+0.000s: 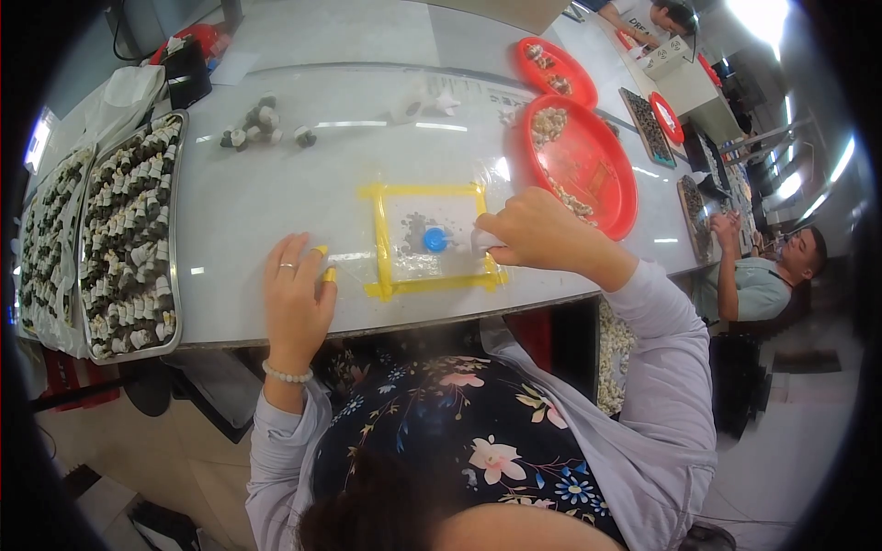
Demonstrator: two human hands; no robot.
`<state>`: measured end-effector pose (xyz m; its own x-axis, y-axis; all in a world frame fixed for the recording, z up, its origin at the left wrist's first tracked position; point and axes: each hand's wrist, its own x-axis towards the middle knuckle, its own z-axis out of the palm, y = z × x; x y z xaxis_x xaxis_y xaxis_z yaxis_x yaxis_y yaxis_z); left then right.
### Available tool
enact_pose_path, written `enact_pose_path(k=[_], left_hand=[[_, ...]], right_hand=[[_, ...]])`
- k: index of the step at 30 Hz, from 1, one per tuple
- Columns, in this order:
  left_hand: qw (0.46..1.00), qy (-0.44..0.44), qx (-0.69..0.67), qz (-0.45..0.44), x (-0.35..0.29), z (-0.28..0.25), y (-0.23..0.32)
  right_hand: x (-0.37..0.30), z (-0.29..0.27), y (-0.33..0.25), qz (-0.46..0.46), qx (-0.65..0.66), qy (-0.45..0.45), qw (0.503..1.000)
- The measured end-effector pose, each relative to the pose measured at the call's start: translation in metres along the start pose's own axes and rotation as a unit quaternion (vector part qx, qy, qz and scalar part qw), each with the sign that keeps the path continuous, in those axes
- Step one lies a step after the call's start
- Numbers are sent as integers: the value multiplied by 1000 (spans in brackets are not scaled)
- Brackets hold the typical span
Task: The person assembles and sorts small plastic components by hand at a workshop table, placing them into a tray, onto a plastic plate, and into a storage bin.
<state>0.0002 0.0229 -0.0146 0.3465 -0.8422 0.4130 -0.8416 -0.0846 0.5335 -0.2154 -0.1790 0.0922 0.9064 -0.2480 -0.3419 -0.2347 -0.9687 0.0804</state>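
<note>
My left hand (299, 292) rests on the white table, left of a yellow-taped square (384, 241). Its fingers are apart and hold nothing; yellow covers are on two of its fingertips. At the square's right side my right hand (533, 231) is closed in a pinch on a small white object (482, 240), whose kind I cannot make out. A round blue cap-like piece (435, 240) lies inside the square, among dark grey smudges. Close beyond my right hand stands a red oval tray (602, 179) with small pale pieces along its edge.
Metal trays (179, 230) of rowed dark-and-white pieces stand at the left. Small dark-and-white pieces (262, 124) form a loose heap farther back. Another red tray (579, 78) sits at the back right. A co-worker (763, 280) sits at the right; another person (648, 23) works farther away.
</note>
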Motion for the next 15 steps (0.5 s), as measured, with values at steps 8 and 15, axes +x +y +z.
enact_pose_path(k=[8,15], left_hand=[[1000,-1,0,-2,1,0,1],[1000,1,0,3,-2,0,1]], right_hand=[[-1,0,2,-2,7,2,1000],[-16,13,6,60,122,9,991]])
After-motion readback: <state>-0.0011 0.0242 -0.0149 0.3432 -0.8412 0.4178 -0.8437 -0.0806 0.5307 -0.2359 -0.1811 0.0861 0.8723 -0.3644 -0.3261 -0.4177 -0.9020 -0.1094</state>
